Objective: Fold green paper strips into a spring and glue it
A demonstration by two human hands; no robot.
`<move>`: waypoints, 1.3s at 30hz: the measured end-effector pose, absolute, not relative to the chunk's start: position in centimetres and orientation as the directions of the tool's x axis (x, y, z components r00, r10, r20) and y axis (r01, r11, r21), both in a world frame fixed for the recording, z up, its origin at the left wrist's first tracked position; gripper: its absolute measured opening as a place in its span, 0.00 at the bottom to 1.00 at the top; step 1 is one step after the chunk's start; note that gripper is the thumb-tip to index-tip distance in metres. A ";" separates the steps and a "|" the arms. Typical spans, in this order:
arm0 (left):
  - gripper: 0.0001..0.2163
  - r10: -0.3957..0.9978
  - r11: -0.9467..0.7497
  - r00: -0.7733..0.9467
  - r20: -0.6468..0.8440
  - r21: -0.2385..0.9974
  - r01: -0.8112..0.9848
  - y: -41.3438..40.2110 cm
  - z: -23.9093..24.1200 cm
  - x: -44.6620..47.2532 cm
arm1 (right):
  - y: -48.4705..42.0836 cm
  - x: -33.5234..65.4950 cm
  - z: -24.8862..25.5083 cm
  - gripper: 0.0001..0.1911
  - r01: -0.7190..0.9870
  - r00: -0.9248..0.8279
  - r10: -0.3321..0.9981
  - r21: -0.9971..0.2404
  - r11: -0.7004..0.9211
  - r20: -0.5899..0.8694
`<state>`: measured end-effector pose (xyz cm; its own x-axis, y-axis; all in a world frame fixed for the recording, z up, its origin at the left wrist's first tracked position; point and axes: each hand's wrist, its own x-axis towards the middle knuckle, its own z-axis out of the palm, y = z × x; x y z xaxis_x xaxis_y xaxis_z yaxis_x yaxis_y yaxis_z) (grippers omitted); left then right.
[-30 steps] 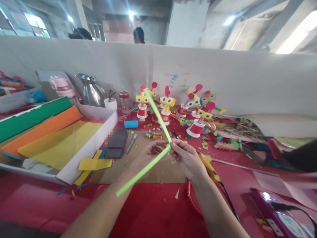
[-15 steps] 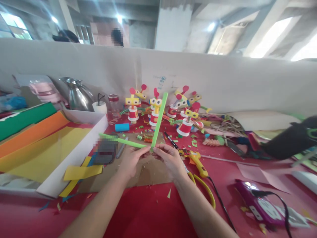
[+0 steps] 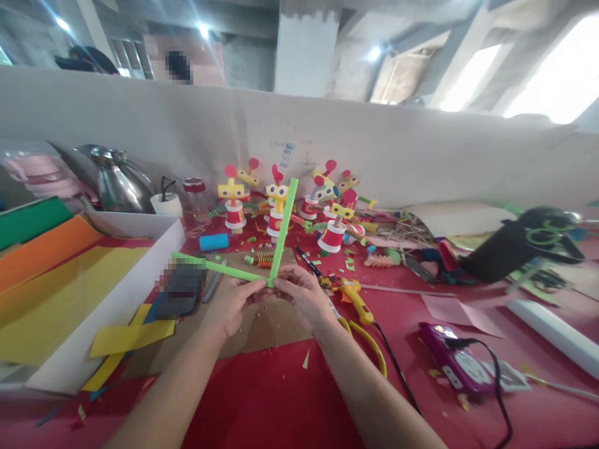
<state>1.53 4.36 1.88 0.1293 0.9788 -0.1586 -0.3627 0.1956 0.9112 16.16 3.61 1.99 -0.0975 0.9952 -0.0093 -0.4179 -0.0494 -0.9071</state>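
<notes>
- The left hand and right hand are staying close together, thumbs and fingers pinching one shared corner.
- Two bright green flat paper strips are meeting at that corner, above the brown cardboard sheet; one is pointing left, the other far.
- Beyond the hands, a small orange-and-green pleated paper coil is lying on the cardboard.
- Left of the left hand, a dark rectangular object, partly blurred, is lying beside a grey pen.
- Right of the right hand, a yellow glue gun is resting on the red surface.
- Farther off, red-and-white cup figures with yellow heads are standing in a cluster.
- At far left, a silver metal jug is standing behind a white open box holding coloured sheets.
- At near right, a purple device is lying with a black cable.
</notes>
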 end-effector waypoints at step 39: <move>0.07 0.999 0.041 -0.009 -0.047 0.942 -0.333 3.5 1.2 2.9 | 4.4 17.2 1.5 0.19 -0.082 -0.081 0.985 -0.986 0.147 0.153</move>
